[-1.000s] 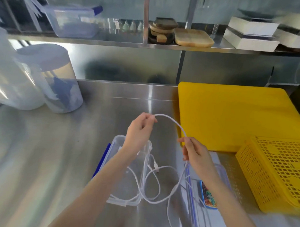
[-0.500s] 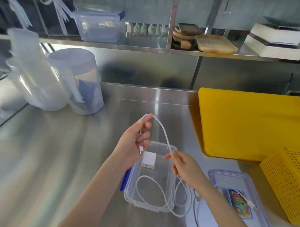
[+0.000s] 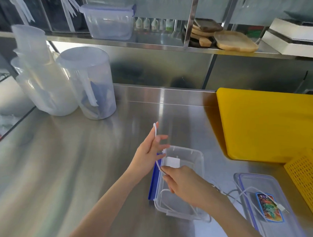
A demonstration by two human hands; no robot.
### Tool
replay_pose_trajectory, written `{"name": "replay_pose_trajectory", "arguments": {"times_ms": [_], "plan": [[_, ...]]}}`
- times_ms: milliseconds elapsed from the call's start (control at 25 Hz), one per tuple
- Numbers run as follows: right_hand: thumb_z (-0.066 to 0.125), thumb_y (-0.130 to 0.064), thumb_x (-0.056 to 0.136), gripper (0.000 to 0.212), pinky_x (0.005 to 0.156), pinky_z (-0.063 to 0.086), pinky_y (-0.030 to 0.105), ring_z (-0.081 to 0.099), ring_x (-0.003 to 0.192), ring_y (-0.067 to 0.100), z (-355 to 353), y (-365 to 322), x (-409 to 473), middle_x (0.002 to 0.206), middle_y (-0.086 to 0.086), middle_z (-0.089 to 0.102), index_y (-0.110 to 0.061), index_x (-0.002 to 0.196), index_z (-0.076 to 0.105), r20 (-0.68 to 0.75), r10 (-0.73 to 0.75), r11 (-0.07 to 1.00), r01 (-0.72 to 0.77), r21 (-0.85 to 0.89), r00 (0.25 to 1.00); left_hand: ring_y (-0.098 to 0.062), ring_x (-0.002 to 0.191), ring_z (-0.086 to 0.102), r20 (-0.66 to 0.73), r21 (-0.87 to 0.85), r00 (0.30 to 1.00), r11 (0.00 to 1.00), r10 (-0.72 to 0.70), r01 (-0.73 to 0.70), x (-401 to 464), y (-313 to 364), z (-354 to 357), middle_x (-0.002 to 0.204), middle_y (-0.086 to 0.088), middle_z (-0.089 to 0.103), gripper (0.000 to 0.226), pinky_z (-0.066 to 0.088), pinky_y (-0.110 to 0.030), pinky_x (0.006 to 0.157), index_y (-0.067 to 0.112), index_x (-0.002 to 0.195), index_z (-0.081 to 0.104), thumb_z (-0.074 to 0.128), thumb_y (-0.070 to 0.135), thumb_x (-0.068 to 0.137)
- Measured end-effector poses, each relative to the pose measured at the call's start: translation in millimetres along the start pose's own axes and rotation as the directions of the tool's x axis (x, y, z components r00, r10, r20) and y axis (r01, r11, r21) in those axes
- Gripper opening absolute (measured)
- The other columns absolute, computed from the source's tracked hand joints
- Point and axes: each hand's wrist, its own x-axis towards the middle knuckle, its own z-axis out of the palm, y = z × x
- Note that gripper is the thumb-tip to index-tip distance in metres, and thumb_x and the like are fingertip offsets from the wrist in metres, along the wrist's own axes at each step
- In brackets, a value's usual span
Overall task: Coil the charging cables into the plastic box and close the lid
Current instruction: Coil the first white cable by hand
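The right hand (image 3: 183,183) is covering part of the clear plastic box (image 3: 195,155) and the white cable (image 3: 164,193) coiling inside it. The yellow basket (image 3: 304,178) and the lid (image 3: 265,219) are running off the frame's right and bottom edges.

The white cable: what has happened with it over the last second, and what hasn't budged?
The right hand slid down the white cable from arch height to beside the charger block over the plastic box. The left hand still holds the loop's top. The lid and yellow board stayed put.
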Motion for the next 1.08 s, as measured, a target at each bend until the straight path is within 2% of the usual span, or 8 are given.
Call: {"name": "replay_pose_trajectory", "arguments": {"times_ms": [200, 360, 480, 560, 640, 760, 840, 1080], "plan": [[0.041, -0.025, 0.092, 0.024, 0.060, 0.045, 0.020, 0.051, 0.058, 0.011, -14, -9, -10, 0.078, 0.012, 0.066, -0.016, 0.102, 0.061, -0.041, 0.032, 0.972, -0.021, 0.232, 0.999, -0.018, 0.113, 0.058, -0.023, 0.309, 0.995, 0.948, 0.093, -0.082, 0, -12, -30, 0.145, 0.000, 0.040, 0.050, 0.042, 0.000, 0.082, 0.051, 0.128, 0.004, 0.027, 0.017, 0.098], [0.045, -0.031, 0.091, 0.022, 0.060, 0.048, 0.023, 0.055, 0.058, 0.005, -31, -2, -5, 0.066, -0.014, 0.062, -0.028, 0.098, 0.066, -0.269, 0.049, 0.991, -0.013, 0.136, 0.962, -0.008, 0.092, 0.067, 0.174, 0.379, 0.984, 0.919, 0.042, -0.106, -11, -14, -25, 0.122, 0.014, 0.055, 0.057, 0.045, -0.005, 0.084, 0.047, 0.134, 0.011, 0.030, 0.008, 0.097], [0.046, -0.034, 0.090, 0.022, 0.060, 0.039, 0.009, 0.051, 0.061, -0.004, -38, 2, 2, 0.076, -0.022, 0.056, -0.029, 0.100, 0.065, -0.348, 0.021, 0.993, 0.022, 0.119, 0.937, -0.004, 0.087, 0.067, 0.272, 0.121, 0.962, 0.993, -0.020, -0.014, -21, -9, -12, 0.106, 0.014, 0.062, 0.044, 0.051, -0.012, 0.075, 0.038, 0.138, 0.026, 0.031, 0.025, 0.097], [0.047, -0.036, 0.089, 0.023, 0.061, 0.035, 0.005, 0.051, 0.066, -0.007, -42, 4, 5, 0.084, -0.022, 0.057, -0.031, 0.102, 0.066, -0.363, -0.012, 0.988, 0.067, 0.139, 0.932, -0.013, 0.069, 0.066, 0.294, -0.024, 0.951, 0.994, -0.093, 0.104, -27, -5, -11, 0.075, 0.008, 0.068, 0.036, 0.055, -0.025, 0.077, 0.042, 0.129, 0.042, 0.032, 0.035, 0.095], [0.047, -0.039, 0.088, 0.023, 0.057, 0.035, 0.006, 0.052, 0.066, -0.004, -44, 5, 6, 0.081, -0.019, 0.062, -0.036, 0.100, 0.066, -0.389, -0.038, 0.984, 0.102, 0.144, 0.920, -0.011, 0.048, 0.049, 0.323, -0.105, 0.932, 0.973, -0.162, 0.206, -32, -1, -13, 0.047, 0.007, 0.051, 0.031, 0.054, -0.032, 0.082, 0.044, 0.117, 0.050, 0.029, 0.034, 0.097], [0.051, -0.041, 0.084, 0.018, 0.056, 0.040, 0.018, 0.053, 0.064, 0.010, -43, 3, 6, 0.071, 0.000, 0.063, -0.041, 0.097, 0.065, -0.441, -0.028, 0.977, 0.118, 0.178, 0.897, -0.008, 0.039, 0.026, 0.317, -0.220, 0.925, 0.932, -0.210, 0.287, -38, 3, -10, 0.046, 0.011, 0.030, 0.032, 0.054, -0.024, 0.063, 0.025, 0.120, 0.051, 0.029, 0.032, 0.097], [0.056, -0.043, 0.081, 0.012, 0.058, 0.045, 0.024, 0.054, 0.061, 0.013, -41, -1, 6, 0.065, 0.005, 0.061, -0.042, 0.092, 0.059, -0.463, -0.001, 0.958, 0.134, 0.255, 0.886, -0.008, 0.037, 0.020, 0.269, -0.228, 0.935, 0.928, -0.231, 0.295, -42, 3, -7, 0.045, 0.012, 0.026, 0.032, 0.040, -0.017, 0.043, 0.012, 0.105, 0.054, 0.030, 0.033, 0.097], [0.052, -0.033, 0.087, 0.018, 0.051, 0.040, 0.026, 0.043, 0.048, 0.015, -26, -7, 13, 0.054, 0.003, 0.049, -0.023, 0.075, 0.059, -0.433, 0.088, 0.828, 0.176, 0.532, 0.897, -0.006, 0.031, 0.008, 0.261, -0.509, 0.935, 0.789, -0.238, 0.343, -45, 13, -17, 0.039, 0.009, 0.016, 0.034, 0.015, -0.011, 0.028, 0.024, 0.059, 0.052, 0.040, 0.035, 0.089]]}}
